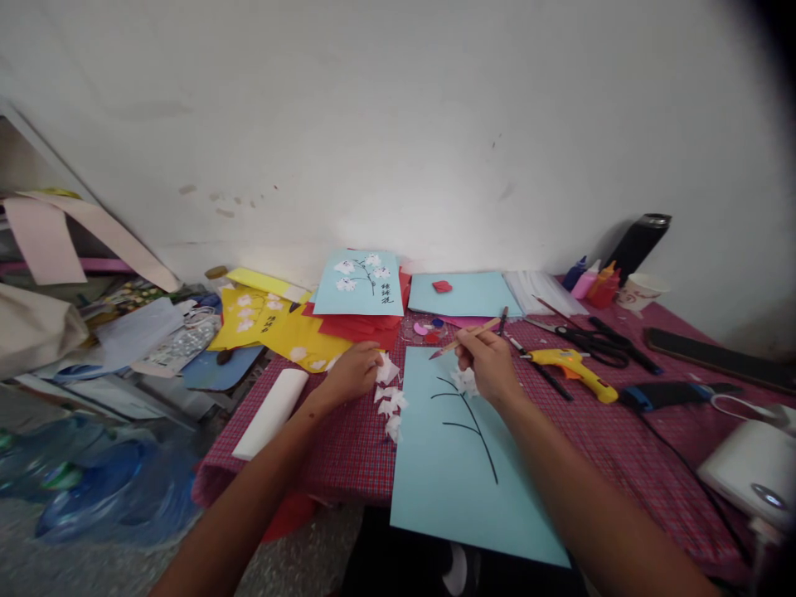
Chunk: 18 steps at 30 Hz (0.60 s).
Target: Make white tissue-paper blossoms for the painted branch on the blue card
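My right hand (488,362) grips a thin wooden paintbrush (453,342), its pinkish-dark tip just above the top edge of a light blue sheet (429,481). Black branch lines (478,431) are drawn on that sheet, and a white tissue-paper flower (463,381) lies on it beside my right hand. My left hand (354,373) is left of the sheet, fingers closed at the uppermost loose white tissue flower (388,371). More crumpled tissue flowers (390,402) lie below it along the sheet's left edge. A palette with pink, blue and red paint (426,330) sits beyond the brush.
Behind are a finished blue flower picture (357,283), yellow sheets (249,319) and a blue sheet with a red paper piece (442,287). On the right lie scissors (584,338), a yellow glue gun (575,371), paint bottles (602,284), a paper cup (640,292) and a black flask (638,245). A white roll (272,413) is left.
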Tool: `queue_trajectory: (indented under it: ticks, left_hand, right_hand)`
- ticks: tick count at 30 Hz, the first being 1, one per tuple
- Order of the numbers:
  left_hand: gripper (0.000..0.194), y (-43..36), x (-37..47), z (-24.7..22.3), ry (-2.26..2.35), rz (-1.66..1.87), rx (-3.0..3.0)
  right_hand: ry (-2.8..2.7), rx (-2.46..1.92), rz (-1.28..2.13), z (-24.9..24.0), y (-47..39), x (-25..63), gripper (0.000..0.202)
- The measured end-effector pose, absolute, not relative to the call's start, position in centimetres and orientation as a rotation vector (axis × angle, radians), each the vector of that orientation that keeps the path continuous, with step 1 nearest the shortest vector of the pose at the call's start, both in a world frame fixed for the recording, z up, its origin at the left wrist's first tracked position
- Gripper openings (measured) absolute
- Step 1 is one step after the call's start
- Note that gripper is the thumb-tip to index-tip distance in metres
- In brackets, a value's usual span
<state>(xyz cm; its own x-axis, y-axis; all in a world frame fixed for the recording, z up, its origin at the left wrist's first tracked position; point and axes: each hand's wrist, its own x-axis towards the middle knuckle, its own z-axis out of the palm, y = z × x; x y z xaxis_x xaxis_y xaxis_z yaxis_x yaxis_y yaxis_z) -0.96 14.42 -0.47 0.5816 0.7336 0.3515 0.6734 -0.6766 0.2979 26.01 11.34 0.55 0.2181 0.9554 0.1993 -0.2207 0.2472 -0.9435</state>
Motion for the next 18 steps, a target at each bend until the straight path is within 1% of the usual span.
queue_trajectory:
  ticks: [9,18]
  left_hand:
    - [0.013,14.0,-1.0,0.9,1.291,0.666,2.621]
    - [0.012,14.4,-1.7,1.8,1.419,0.892,2.443]
  right_hand:
    - [-0.993,-0.948,1.003,0.6,11.3,26.0,0.025]
    - [-0.993,-0.942,1.023,0.3,11.4,26.1,0.026]
